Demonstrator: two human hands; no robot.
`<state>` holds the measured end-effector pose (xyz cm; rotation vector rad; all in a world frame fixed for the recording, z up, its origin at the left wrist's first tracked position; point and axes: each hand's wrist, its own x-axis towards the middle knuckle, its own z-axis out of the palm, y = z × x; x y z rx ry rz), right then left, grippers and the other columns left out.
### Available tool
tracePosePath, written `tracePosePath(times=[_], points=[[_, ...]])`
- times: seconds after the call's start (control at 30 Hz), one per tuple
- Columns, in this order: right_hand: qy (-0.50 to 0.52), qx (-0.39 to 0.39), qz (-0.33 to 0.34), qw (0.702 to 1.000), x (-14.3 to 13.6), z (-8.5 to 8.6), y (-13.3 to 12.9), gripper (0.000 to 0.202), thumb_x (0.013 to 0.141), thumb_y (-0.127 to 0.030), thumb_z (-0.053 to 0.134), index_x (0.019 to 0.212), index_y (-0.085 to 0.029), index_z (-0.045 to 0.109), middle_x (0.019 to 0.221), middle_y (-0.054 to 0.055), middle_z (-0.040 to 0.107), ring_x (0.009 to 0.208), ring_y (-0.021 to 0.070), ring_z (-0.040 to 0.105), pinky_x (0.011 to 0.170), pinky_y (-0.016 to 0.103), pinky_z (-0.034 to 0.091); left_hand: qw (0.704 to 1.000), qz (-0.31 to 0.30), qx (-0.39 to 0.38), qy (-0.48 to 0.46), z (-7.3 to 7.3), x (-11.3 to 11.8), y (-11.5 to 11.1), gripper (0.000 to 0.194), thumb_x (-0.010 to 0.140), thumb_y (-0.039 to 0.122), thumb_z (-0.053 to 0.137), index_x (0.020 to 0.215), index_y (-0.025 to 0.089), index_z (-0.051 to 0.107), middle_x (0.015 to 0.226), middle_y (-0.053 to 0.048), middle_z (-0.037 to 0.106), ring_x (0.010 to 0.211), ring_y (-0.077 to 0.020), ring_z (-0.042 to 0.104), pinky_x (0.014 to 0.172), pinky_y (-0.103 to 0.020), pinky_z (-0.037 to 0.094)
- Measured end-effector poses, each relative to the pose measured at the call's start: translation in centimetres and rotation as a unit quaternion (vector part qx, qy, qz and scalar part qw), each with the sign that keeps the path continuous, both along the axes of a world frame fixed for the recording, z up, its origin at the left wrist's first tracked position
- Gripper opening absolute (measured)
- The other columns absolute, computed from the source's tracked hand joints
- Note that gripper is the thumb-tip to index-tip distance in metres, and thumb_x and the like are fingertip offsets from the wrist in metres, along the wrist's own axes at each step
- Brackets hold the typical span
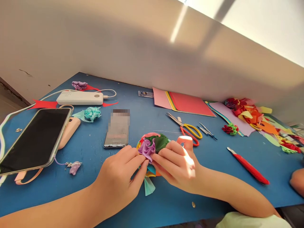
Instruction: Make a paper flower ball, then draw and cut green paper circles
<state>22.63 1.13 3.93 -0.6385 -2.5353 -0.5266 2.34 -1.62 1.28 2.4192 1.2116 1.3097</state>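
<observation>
One purple flower (146,147), pinched from two sides — left hand (122,177) and right hand (178,163) both have fingertips closed on its near edge. It's on the paper bunch (162,143), over the table (175,205) — scissors (186,126) just beyond, knife (249,167) off right.

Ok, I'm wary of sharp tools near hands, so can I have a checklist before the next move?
1. Left hand fingertips on the purple paper rosette: ok.
2. Right hand fingertips at the rosette: ok.
3. Scissors apart from the right hand: cannot tell; a handle shows just behind it.
4. Red-handled cutter lying out of both hands: ok.
</observation>
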Motion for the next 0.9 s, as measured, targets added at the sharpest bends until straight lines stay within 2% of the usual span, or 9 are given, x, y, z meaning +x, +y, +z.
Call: tracePosePath(times=[0.17, 0.33, 0.43, 0.6, 0.73, 0.9], points=[[-0.004, 0.017, -0.015, 1.000, 0.18, -0.78, 0.05, 0.004, 0.084, -0.018, 0.059, 0.087, -0.017, 0.061, 0.070, 0.000, 0.051, 0.070, 0.0147, 0.043, 0.071, 0.034, 0.023, 0.999, -0.035, 0.007, 0.002, 0.06, -0.14, 0.03, 0.012, 0.083, 0.003, 0.055, 0.086, 0.013, 0.062, 0.070, -0.003, 0.054, 0.065, -0.0130, 0.044, 0.055, -0.026, 0.040], [0.001, 0.012, -0.003, 1.000, 0.09, -0.29, 0.11, 0.002, 0.083, -0.017, 0.061, 0.084, -0.015, 0.061, 0.071, 0.000, 0.053, 0.070, 0.0147, 0.045, 0.070, 0.034, 0.026, 0.997, -0.049, 0.055, 0.031, 0.25, -0.17, 0.04, 0.016, 0.081, 0.001, 0.054, 0.090, 0.013, 0.060, 0.073, -0.005, 0.057, 0.066, -0.0151, 0.044, 0.057, -0.028, 0.042], [0.013, -0.006, 0.004, 1.000, -0.13, -0.05, 0.16, 0.004, 0.083, -0.018, 0.061, 0.081, -0.015, 0.060, 0.068, -0.001, 0.053, 0.069, 0.0142, 0.044, 0.068, 0.034, 0.027, 0.995, -0.035, 0.080, 0.049, 0.23, -0.02, 0.16, 0.016, 0.080, 0.001, 0.056, 0.088, 0.014, 0.060, 0.070, -0.004, 0.058, 0.064, -0.0154, 0.043, 0.058, -0.029, 0.043], [0.022, 0.016, 0.005, 1.000, -0.33, -0.44, 0.20, 0.004, 0.083, -0.017, 0.061, 0.082, -0.014, 0.060, 0.068, -0.001, 0.053, 0.069, 0.0142, 0.046, 0.068, 0.036, 0.028, 0.994, 0.031, 0.086, 0.062, 0.58, -0.06, 0.18, 0.010, 0.078, 0.007, 0.061, 0.087, 0.012, 0.058, 0.067, -0.003, 0.054, 0.063, -0.0146, 0.045, 0.053, -0.027, 0.040], [0.015, 0.012, -0.004, 1.000, -0.27, -0.68, 0.12, 0.003, 0.084, -0.018, 0.060, 0.084, -0.015, 0.060, 0.069, -0.001, 0.053, 0.069, 0.0141, 0.045, 0.068, 0.035, 0.028, 0.990, 0.028, 0.115, 0.073, 0.85, -0.35, 0.05, 0.010, 0.077, 0.007, 0.063, 0.083, 0.012, 0.058, 0.064, -0.001, 0.055, 0.058, -0.0130, 0.043, 0.049, -0.026, 0.037], [0.022, 0.025, -0.022, 0.999, -0.51, -1.02, -0.07, 0.004, 0.084, -0.019, 0.061, 0.081, -0.016, 0.059, 0.068, -0.001, 0.053, 0.068, 0.0134, 0.044, 0.067, 0.034, 0.026, 0.991, 0.039, 0.097, 0.081, 0.68, -0.17, -0.31, 0.003, 0.080, 0.011, 0.061, 0.080, 0.014, 0.060, 0.056, 0.002, 0.052, 0.051, -0.0119, 0.040, 0.045, -0.026, 0.032]])
